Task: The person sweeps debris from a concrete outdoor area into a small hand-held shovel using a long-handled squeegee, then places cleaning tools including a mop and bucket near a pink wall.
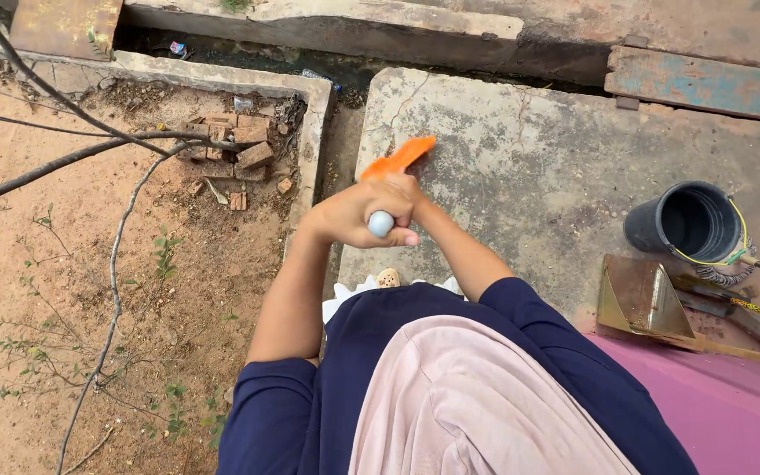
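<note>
A long-handled tool, pale grey handle end (381, 223) upward, orange head (400, 157), perhaps a brush, tilted away.

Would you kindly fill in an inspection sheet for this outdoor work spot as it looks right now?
Surface: cracked, stained concrete slab, bordered by a bare earth bed and a drain channel.
Job's things: a pale rounded handle end sticks out of the clasped hands; an orange bristle-like part shows beyond them.
Clutter: broken bricks in the bed; litter in the channel.
Grippers: left hand and right hand both closed around the handle, overlapping.
Cables: nothing seen; only yellow-green cord on the black bucket.
Surroundings: metal dustpan, tool handles beside it, bare branches, pink surface.
</note>
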